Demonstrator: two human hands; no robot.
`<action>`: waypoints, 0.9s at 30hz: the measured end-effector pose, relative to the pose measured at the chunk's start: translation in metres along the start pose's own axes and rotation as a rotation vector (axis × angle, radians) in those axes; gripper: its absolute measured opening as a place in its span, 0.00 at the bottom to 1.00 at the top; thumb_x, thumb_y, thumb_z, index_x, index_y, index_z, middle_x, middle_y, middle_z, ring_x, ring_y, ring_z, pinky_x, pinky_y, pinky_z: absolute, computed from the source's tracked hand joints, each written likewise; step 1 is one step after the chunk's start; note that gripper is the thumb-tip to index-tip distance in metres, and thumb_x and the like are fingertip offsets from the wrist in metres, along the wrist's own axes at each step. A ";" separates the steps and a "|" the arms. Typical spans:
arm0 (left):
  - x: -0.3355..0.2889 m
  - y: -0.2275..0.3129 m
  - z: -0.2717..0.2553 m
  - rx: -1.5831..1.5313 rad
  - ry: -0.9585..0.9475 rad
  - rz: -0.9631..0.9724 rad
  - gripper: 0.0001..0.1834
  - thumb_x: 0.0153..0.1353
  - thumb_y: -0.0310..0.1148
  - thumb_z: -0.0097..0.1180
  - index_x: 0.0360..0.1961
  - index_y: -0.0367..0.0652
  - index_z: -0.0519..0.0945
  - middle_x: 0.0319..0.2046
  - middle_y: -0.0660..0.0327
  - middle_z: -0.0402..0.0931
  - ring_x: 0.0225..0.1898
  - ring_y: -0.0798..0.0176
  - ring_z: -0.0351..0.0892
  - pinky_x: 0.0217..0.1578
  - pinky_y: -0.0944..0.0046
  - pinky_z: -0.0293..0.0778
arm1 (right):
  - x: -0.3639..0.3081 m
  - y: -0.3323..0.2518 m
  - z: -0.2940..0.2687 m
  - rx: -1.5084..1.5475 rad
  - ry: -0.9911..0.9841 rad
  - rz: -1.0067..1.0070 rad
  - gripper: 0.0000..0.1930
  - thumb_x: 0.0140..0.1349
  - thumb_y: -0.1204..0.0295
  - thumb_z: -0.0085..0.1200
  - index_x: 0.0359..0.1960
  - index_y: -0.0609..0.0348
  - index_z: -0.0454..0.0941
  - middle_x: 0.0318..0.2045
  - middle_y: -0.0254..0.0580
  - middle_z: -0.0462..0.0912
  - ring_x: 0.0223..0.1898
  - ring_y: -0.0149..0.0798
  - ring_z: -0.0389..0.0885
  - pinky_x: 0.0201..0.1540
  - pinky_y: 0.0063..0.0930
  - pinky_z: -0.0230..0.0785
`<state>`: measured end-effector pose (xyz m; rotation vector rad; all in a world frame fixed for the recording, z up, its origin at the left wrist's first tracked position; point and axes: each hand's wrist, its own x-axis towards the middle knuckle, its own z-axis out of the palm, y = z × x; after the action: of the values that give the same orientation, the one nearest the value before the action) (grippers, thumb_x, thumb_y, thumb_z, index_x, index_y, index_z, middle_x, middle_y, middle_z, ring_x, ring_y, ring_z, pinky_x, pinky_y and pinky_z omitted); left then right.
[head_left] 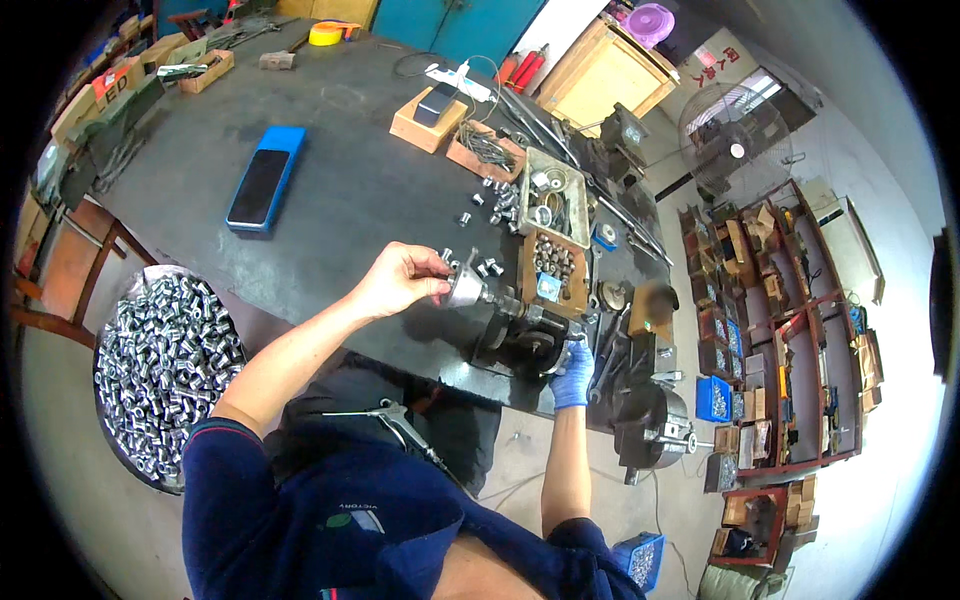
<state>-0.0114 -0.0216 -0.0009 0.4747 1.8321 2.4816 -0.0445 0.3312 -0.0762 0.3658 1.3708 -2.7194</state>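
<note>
My bare left hand point(398, 280) has thumb and fingers pinched at the left face of a silvery round chuck point(466, 288); anything small between the fingertips is hidden. The chuck sits on the spindle of a dark bench-mounted device point(525, 342) near the table's front edge. My right hand point(573, 376), in a blue glove, is closed around the handle at that device's right end. Small shiny metal fittings point(490, 267) lie loose just behind the chuck. A cardboard box point(553, 268) of similar fittings stands behind the device.
A large round tub point(170, 375) heaped with metal fittings is at my left. A blue device with a dark screen point(265, 180) lies on the dark table point(340, 110). Wrenches point(607, 355) and a heavy chuck point(650, 425) are at right. An air gun point(400, 425) is by my lap.
</note>
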 end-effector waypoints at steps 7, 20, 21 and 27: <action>0.003 0.006 0.006 0.006 0.001 -0.071 0.06 0.54 0.25 0.56 0.28 0.31 0.76 0.21 0.60 0.75 0.21 0.69 0.75 0.23 0.71 0.72 | 0.056 0.006 -0.018 -0.024 0.129 -0.073 0.10 0.59 0.61 0.50 0.30 0.55 0.74 0.18 0.29 0.74 0.11 0.21 0.64 0.09 0.14 0.52; 0.001 0.004 0.003 0.101 0.098 -0.177 0.20 0.61 0.42 0.50 0.24 0.32 0.75 0.15 0.60 0.72 0.16 0.69 0.72 0.15 0.71 0.69 | -0.034 -0.077 0.062 0.062 -0.057 -0.422 0.13 0.64 0.61 0.43 0.30 0.58 0.70 0.17 0.33 0.72 0.10 0.21 0.59 0.09 0.16 0.51; 0.000 0.006 0.003 0.115 0.089 -0.193 0.20 0.61 0.42 0.50 0.25 0.32 0.75 0.15 0.60 0.72 0.15 0.69 0.72 0.15 0.71 0.69 | -0.048 -0.075 0.059 0.106 -0.047 -0.398 0.15 0.64 0.60 0.43 0.30 0.58 0.71 0.14 0.31 0.69 0.10 0.21 0.58 0.09 0.16 0.50; -0.007 0.008 0.002 0.136 0.074 -0.218 0.18 0.61 0.40 0.50 0.27 0.32 0.75 0.17 0.58 0.74 0.16 0.67 0.74 0.19 0.70 0.70 | -0.043 -0.015 -0.011 0.102 -0.017 -0.165 0.17 0.64 0.59 0.41 0.25 0.59 0.72 0.15 0.30 0.68 0.10 0.21 0.57 0.07 0.15 0.47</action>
<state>-0.0030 -0.0240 0.0058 0.1763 1.9696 2.2717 -0.0032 0.3476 -0.0599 0.2455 1.3161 -2.9261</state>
